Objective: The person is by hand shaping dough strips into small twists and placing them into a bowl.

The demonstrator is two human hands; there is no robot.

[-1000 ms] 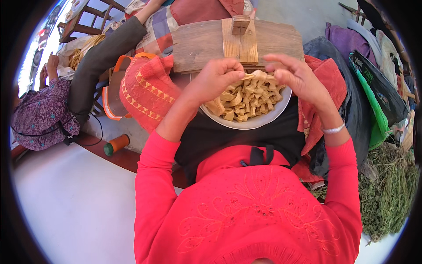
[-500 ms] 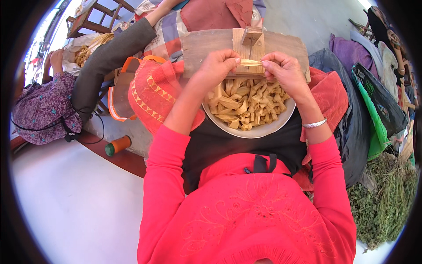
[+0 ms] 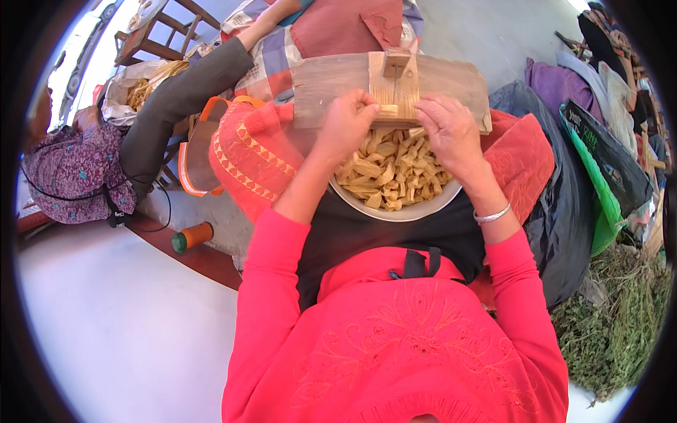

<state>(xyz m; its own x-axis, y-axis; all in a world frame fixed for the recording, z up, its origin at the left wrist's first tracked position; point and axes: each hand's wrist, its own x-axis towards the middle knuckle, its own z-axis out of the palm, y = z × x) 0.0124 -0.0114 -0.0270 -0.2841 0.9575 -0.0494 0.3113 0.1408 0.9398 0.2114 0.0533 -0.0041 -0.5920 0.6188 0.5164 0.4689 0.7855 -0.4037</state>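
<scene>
Purple top (image 3: 77, 173): on a person at nine o'clock from the bowl (image 3: 395, 216), dotted with small light and blue marks.
Spool (image 3: 192, 237): lies on its side between eight and nine o'clock, orange with a green end.
Red towel (image 3: 247, 155): draped at nine o'clock, crossed by bands of yellow pattern.
Left hand (image 3: 345, 125): between ten and eleven o'clock, thumb and forefinger pinched together on the strip, the other fingers curled in.
Strip (image 3: 387, 110): just short of twelve o'clock, in front of the board; a short, pale yellow end, narrow and straight, lighter than the heap below, pokes out toward three o'clock from the left fingertips.
Wooden board (image 3: 321, 92): at twelve o'clock, brown and weathered, with a lighter plank across its middle and an upright block (image 3: 396, 63) on it.
Pieces (image 3: 402, 173): heaped in the pale bowl, tan to golden, short and chunky, some folded or creased, pointing every way.
Right hand (image 3: 450, 132): near two o'clock, fingers bent in close to the thumb; a pale bit shows by the fingertips, but whether it is gripped I cannot tell.
Dried plants (image 3: 620, 317): at four o'clock, a tangled grey-green pile.
</scene>
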